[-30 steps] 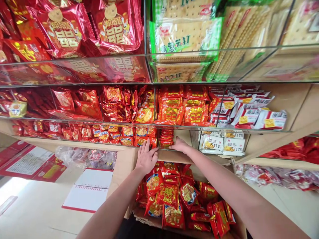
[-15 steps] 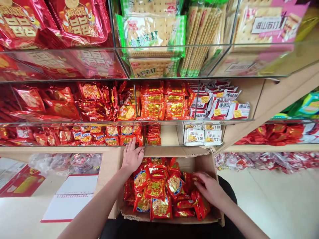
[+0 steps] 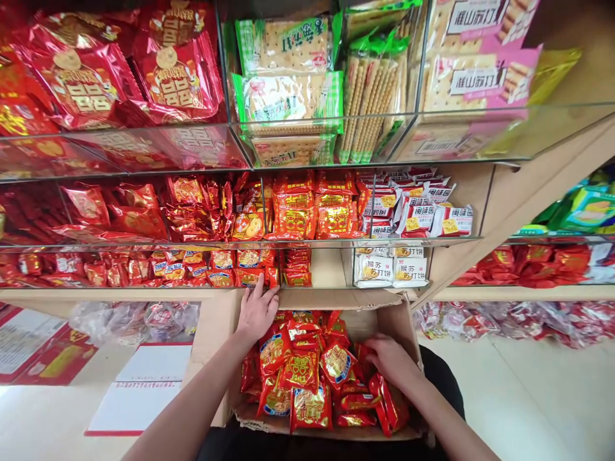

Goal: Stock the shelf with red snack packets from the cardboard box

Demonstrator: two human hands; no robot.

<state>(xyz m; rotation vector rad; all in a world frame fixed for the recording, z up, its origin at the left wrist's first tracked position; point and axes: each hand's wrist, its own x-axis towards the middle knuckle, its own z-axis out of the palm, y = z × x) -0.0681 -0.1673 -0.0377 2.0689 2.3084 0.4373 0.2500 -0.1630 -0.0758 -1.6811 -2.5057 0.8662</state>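
An open cardboard box [image 3: 336, 299] with torn flaps sits on my lap, filled with shiny red snack packets [image 3: 302, 371] marked in gold. My left hand [image 3: 258, 312] lies at the box's back left corner, its fingers stretched towards the lowest shelf's front edge. Inside the box on the right is my right hand [image 3: 391, 358]. Its fingers are bent over a dark red snack packet [image 3: 364, 355] near the right wall, and the fingertips are partly hidden. Directly behind the box, the lowest shelf holds a short stack of small red packets [image 3: 296, 266] beside a bare wooden section [image 3: 329, 267].
White cracker packets [image 3: 391, 266] stand right of the bare section. Clear shelf fronts [image 3: 312, 243] run across, with biscuit packs [image 3: 288, 102] above. White papers with red edges [image 3: 139, 390] lie at the lower left. Bagged goods [image 3: 519, 320] lie under the right shelf.
The view has tilted up a little, so shelf goods appear lower. My right hand has shifted slightly left over the packets. My left hand stays at the box's back corner.
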